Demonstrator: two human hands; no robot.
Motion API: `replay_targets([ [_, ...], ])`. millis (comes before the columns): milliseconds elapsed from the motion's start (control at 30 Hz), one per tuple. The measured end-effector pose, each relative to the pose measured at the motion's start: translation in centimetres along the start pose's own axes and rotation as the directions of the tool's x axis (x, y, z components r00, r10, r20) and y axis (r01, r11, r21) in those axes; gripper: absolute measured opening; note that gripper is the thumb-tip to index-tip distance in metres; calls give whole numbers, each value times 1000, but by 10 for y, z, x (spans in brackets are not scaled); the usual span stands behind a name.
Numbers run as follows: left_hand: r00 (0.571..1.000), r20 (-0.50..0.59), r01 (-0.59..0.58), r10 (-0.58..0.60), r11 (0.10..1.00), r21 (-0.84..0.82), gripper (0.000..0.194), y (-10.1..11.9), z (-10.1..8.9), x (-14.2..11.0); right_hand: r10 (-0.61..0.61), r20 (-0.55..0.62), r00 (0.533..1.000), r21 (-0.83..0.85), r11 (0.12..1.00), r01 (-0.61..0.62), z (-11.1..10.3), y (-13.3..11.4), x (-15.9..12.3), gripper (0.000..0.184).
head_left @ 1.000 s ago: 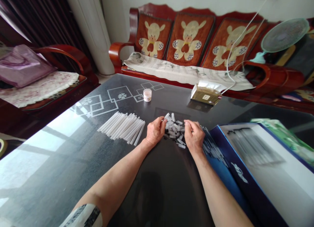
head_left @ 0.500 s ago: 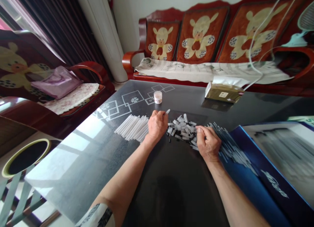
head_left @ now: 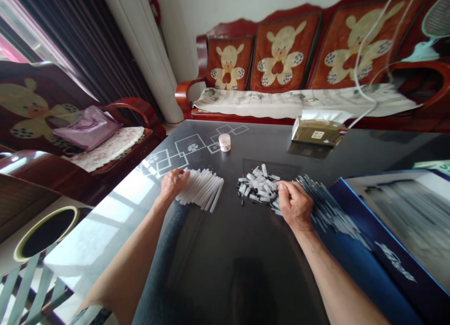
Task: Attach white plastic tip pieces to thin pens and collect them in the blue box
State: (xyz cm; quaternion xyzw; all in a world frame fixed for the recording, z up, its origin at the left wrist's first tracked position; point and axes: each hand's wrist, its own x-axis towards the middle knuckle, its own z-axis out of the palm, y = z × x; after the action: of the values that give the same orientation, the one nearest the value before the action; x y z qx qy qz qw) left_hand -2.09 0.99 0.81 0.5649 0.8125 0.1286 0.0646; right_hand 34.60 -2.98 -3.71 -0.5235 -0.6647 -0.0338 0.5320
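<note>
White tubes [head_left: 206,189]: straight, slim, a bunch lying flat on the dark table [head_left: 211,259], roughly parallel, near ends slanting left, packed close; left edge of bunch partly hidden. Small caps [head_left: 258,183]: short, whitish, semi-clear, with black bits among them, loose heap right of the tubes and apart from them, pointing every which way, a few strays at the near edge, right edge partly covered. Thin rods [head_left: 332,208]: dark grey, paler toward near ends, bundled right of the caps, slanting down to the right, near ends uneven.
</note>
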Motion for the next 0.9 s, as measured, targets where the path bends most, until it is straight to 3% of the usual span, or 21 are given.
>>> replay_targets([
  [233,991,76,-113,113,994,-1,69,6,7,-13,-11,-11,1000,-7,1000,11,1,0,1,23],
  [333,993,11,-115,115,991,70,75,6,14,-21,-19,-15,1000,-12,1000,19,1,0,1,22],
  [567,990,-140,-47,37,996,-71,59,-22,17,-28,-57,-54,997,63,996,61,-5,-7,1,18],
  [667,986,-165,-52,40,996,-68,54,-31,22,-29,-166,93,982,126,980,154,-3,-39,-2,22],
  [733,980,-190,-72,60,996,-56,51,-32,27,-29,-289,316,904,187,953,240,8,-71,-7,27],
  [833,964,-251,-103,85,993,-60,45,-29,34,-28,-453,538,711,286,891,352,41,-118,-21,38],
  [900,954,-281,-130,103,989,-77,41,-28,38,-27,-434,594,678,279,901,333,67,-139,-29,52],
])
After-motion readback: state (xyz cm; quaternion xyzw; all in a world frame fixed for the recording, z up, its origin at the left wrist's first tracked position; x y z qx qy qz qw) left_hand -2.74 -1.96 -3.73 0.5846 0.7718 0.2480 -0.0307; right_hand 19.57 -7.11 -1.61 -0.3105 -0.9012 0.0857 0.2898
